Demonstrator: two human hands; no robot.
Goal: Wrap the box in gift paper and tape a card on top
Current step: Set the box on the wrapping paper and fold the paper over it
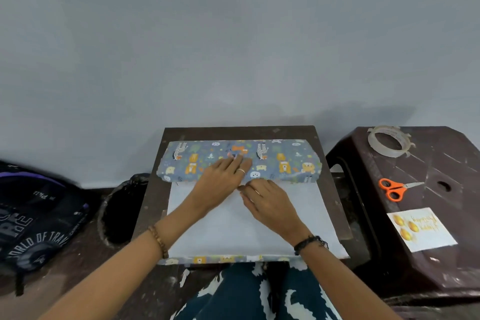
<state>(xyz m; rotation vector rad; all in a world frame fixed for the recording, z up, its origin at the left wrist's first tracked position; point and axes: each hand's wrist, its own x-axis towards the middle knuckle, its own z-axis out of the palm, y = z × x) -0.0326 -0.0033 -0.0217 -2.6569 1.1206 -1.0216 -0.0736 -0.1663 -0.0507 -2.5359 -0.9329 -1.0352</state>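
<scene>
Flat and spread, left hand point(223, 176) is pressing the gift paper point(241, 161) over the box mid-frame on the bench point(153, 189); right hand point(265, 200) is pinching its edge. Loosening pressure could let the fold spring open.

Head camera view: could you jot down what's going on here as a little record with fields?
Gift paper: white side up, far flap folded over the box
Left hand: pressing flat on the flap
Right hand: at the flap's edge
Tape roll: on the stool, right
Scissors: on the stool
Card: on the stool, not yet taped
</scene>
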